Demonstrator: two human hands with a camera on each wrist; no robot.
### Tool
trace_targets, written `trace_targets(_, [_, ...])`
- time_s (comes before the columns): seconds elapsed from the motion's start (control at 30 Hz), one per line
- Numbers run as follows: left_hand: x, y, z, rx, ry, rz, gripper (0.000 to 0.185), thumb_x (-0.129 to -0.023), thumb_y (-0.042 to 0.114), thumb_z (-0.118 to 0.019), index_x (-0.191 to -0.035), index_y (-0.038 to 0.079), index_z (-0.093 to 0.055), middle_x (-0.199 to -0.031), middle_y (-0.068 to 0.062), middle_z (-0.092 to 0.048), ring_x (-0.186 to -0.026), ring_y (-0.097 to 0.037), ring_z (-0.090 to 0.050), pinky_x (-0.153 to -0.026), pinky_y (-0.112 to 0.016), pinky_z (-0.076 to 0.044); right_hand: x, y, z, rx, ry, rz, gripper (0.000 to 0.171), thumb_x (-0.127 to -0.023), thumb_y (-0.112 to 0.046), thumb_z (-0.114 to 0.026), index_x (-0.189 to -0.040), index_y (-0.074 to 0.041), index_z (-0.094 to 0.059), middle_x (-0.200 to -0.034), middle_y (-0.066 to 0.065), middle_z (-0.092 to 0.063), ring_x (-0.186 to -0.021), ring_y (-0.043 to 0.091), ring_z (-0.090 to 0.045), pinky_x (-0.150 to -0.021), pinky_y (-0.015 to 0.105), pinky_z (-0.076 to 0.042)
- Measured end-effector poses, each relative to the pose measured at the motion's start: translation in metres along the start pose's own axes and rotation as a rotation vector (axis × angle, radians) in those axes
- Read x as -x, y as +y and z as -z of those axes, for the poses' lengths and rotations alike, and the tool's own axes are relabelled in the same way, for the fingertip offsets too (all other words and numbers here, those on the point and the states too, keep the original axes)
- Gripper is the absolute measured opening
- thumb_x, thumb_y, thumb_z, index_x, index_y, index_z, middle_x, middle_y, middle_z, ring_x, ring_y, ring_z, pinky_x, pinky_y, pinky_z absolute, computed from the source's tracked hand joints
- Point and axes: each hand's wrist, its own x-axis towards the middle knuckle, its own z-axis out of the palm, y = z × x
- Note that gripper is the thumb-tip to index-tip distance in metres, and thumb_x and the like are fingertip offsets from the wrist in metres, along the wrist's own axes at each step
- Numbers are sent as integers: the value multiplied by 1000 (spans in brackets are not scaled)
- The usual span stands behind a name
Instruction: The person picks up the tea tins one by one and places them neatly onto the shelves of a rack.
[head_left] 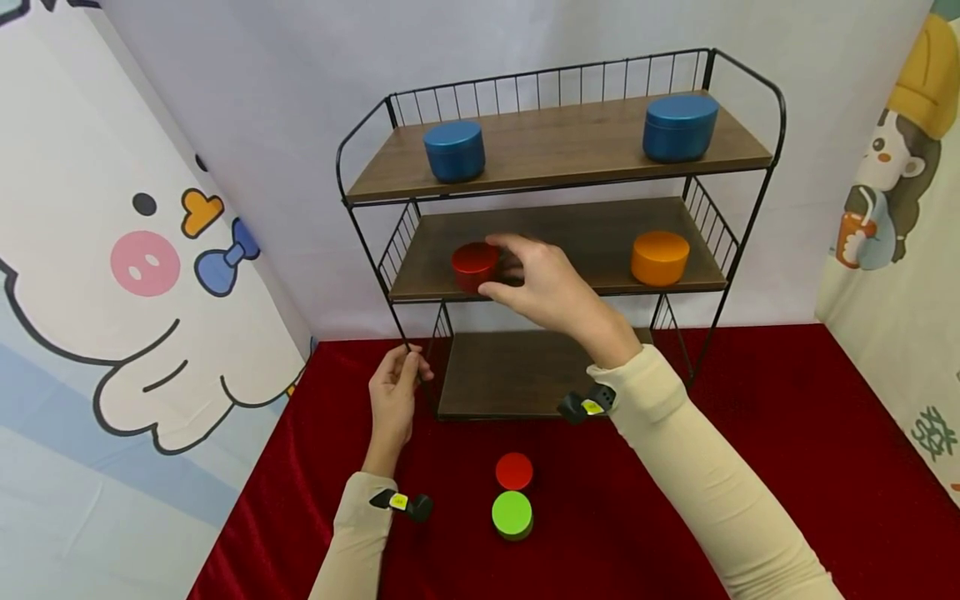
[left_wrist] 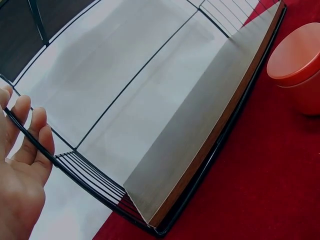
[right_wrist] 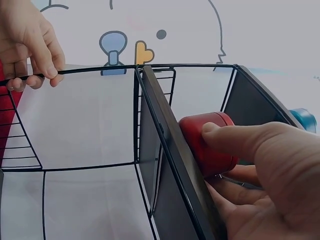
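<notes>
Red cloth covers the tabletop where the left hand [head_left: 393, 392] steadies the rack's front post [head_left: 401, 333] in a pinching grip while the right hand [head_left: 543, 287] clamps the red tin [head_left: 472, 265] on the middle shelf [head_left: 585, 237], apparently mid-placement; letting go cleanly seems next.

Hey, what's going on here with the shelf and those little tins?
A person's right hand grips a red tin on the middle board of a black wire shelf rack. The left hand holds the rack's front left leg. An orange tin shares that board, two blue tins stand on top, and a red tin and a green tin wait on the red cloth.
</notes>
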Motion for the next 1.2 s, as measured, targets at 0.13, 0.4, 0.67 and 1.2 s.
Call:
trace_targets(0.13, [0, 0, 0, 3, -2, -1, 33, -107, 13, -57, -119, -17, -57, -87, -1, -66, -76, -11, -67, -74, -22, -60, 0, 0, 1, -11, -7, -11, 64, -96, -15, -75, -151, -1, -45, -145, 17, -57, -121, 29, -67, -99, 39, -58])
trace_targets(0.4, [0, 0, 0, 14, -7, -12, 32, -106, 14, -58, -118, -16, -58, -86, -1, -66, -76, -11, -66, -74, -22, -59, 3, 1, 3, -48, -1, -12, 61, -96, -12, -74, -150, -2, -47, -147, 16, -55, -124, 29, -66, -101, 39, -57])
trace_targets(0.67, [-1, -1, 0, 12, -8, -13, 35, -107, 13, -57, -120, -20, -55, -86, 0, -66, -76, -11, -67, -74, -22, -59, 15, 5, 6, -107, 63, 26, 60, -96, -12, -74, -149, -2, -48, -151, 15, -52, -130, 31, -60, -109, 42, -52])
trace_targets(1.2, [1, 1, 0, -13, -7, 6, 22, -107, 15, -56, -115, -4, -65, -88, -1, -66, -78, -12, -66, -76, -23, -59, 59, 24, -4, -313, 244, 309, 55, -88, 7, -74, -139, 4, -55, -136, 25, -60, -121, 35, -61, -92, 26, -58])
